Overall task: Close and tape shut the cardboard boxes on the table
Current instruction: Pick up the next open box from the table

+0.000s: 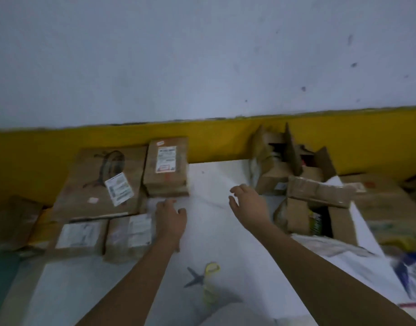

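Both hands are hovering over the white table [209, 184], fingers loose, holding nothing. The left hand [170, 216] is hanging just beside the shut labelled boxes [165, 168]. The right hand [247, 201] is hanging near the open boxes [319, 208]. Next job, I think: taking an open box and folding its flaps down.

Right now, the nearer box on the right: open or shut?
Open: the box has flaps spread apart, green packet visible inside.

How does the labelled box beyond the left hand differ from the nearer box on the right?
The labelled box is closed; the nearer box is open, contents showing. The labelled box bears a white label on top; the nearer box shows none. Both are brown cardboard.
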`<state>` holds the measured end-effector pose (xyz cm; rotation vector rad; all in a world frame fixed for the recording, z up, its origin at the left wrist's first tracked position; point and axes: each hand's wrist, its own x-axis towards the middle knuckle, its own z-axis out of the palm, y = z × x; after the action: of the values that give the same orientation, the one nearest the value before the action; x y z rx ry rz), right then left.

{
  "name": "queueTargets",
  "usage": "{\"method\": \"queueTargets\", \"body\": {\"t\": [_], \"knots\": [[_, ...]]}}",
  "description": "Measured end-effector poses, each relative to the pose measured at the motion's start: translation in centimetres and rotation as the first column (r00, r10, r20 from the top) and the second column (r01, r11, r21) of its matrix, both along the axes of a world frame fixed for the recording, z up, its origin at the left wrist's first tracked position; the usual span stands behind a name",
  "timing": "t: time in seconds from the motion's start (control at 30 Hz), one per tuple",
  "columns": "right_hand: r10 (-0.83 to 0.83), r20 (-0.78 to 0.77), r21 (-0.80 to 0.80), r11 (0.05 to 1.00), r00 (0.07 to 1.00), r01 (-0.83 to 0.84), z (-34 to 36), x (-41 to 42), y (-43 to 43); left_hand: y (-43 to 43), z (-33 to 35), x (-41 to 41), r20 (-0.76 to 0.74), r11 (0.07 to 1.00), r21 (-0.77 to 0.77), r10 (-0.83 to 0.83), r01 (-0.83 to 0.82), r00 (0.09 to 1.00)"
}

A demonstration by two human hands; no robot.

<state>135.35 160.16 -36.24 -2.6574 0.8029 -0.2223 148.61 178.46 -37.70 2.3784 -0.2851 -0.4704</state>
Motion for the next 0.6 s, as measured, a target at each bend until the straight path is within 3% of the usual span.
{"method": "queueTargets", "body": {"t": [0.13, 0.27, 0.33, 0.47, 0.6], "knots": [[-0.115, 0.037, -0.142, 0.983, 0.993, 0.119, 2.9, -7.4, -5.0, -6.6, 2.2, -3.7, 0.065, 0.949, -0.070, -0.304, 0.308, 0.950], [-0.051, -0.251, 0.011, 0.998, 0.967, 0.056, 2.8, -15.7, -8.7, -11.6, 2.6, -7.4, 0.057, 0.838, -0.116, -0.530, 0.533, 0.846], [-0.056, -0.408, 0.040, 0.996, 0.911, 0.080, 2.0, -19.7, -9.5, -13.1, 2.7, -9.1, 0.030, 0.807, -0.124, -0.579, 0.578, 0.815], [-0.265, -0.551, -0.048, 0.957, 0.791, 0.287, 1.0, -23.5, -9.7, -14.2, 2.0, -10.9, -0.059, 0.754, -0.111, -0.655, 0.647, 0.753], [-0.118, -0.548, 0.046, 0.984, 0.828, 0.170, 1.5, -21.6, -8.8, -13.0, 1.6, -10.7, -0.236, 0.657, -0.178, -0.751, 0.732, 0.617]]}}
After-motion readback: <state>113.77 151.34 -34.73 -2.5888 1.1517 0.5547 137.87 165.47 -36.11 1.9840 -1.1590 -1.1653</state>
